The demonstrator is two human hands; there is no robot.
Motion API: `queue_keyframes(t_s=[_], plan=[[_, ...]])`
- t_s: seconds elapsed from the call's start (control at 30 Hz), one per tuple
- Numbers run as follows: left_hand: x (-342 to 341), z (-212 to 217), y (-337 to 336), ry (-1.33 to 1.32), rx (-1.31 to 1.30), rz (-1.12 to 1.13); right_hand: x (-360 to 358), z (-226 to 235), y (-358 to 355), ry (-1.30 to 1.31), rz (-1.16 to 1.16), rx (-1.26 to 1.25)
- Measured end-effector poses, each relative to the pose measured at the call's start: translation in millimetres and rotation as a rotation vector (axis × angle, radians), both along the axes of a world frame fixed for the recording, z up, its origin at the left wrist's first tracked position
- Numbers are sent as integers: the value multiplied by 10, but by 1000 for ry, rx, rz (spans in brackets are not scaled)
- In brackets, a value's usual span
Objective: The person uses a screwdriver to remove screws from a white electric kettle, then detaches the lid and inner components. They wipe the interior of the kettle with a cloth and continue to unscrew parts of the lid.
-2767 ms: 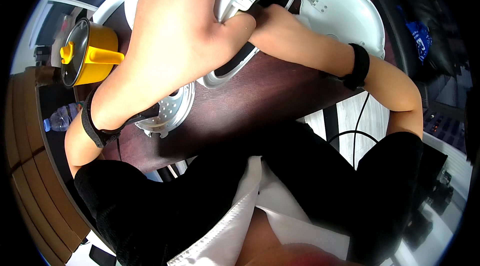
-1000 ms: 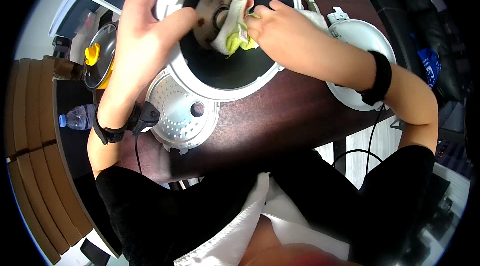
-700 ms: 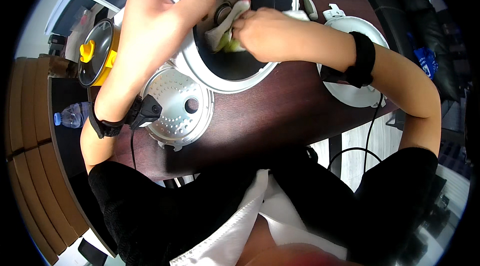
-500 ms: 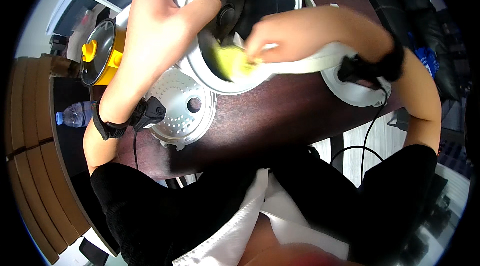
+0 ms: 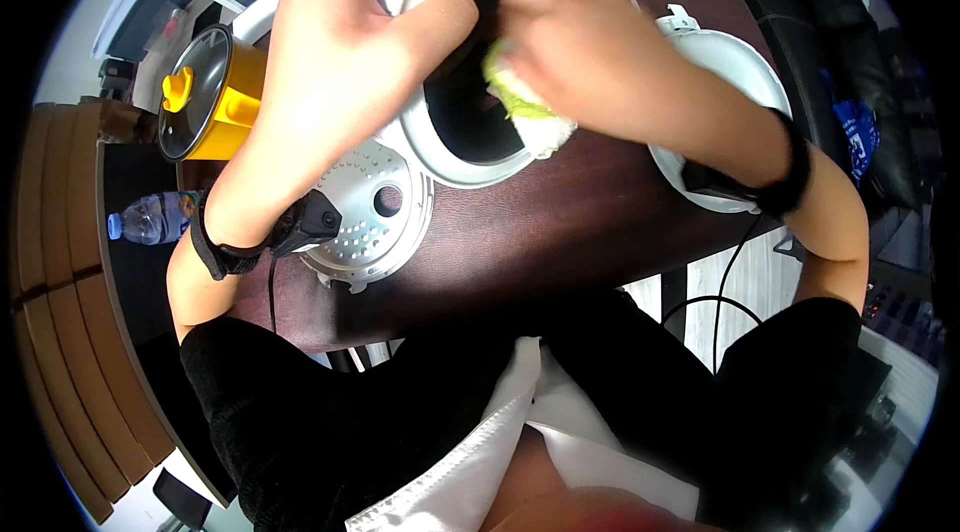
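Observation:
A white round appliance like a rice cooker [image 5: 462, 175] stands tilted on the table, its dark inside facing me. My left hand [image 5: 345, 42] grips its rim on the left, thumb over the edge into the opening. At the right side of the opening, my right hand [image 5: 590, 47], blurred by motion, is closed on a yellow-green and white cloth [image 5: 530, 107]. Part of the cloth hangs over the white rim. Below my left forearm lies a perforated silver metal plate [image 5: 400, 232] with a hole in its middle. A white round part [image 5: 740, 67] lies partly under my right forearm.
Dark reddish-brown table [image 5: 540, 232] under everything. A yellow pot with a glass lid [image 5: 205, 92] stands left of my left hand, and a plastic water bottle [image 5: 155, 220] lies beyond my left wrist. Black cables [image 5: 735, 262] hang off the right edge.
My right hand has moved up and to the right with the cloth, off the lower rim. The cooker has shifted slightly right along with my left hand, which still grips it.

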State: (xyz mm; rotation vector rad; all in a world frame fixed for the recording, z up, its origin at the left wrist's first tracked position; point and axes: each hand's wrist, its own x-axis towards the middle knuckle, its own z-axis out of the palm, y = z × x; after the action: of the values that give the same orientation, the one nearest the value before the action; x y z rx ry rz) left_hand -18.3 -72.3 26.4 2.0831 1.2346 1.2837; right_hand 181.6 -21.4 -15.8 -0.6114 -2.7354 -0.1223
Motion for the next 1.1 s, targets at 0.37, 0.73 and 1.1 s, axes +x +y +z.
queue_keyframes(t_s=[0.37,0.73,1.1], plan=[[122,-69,-2,475,591,45,161,-205,-277,-115,291,-742],[251,186,-231,18,14,68,995,136,-93,-201,2,-553],[-509,252,272,-351,-309,-8,812,523,821,187,-30,-476]])
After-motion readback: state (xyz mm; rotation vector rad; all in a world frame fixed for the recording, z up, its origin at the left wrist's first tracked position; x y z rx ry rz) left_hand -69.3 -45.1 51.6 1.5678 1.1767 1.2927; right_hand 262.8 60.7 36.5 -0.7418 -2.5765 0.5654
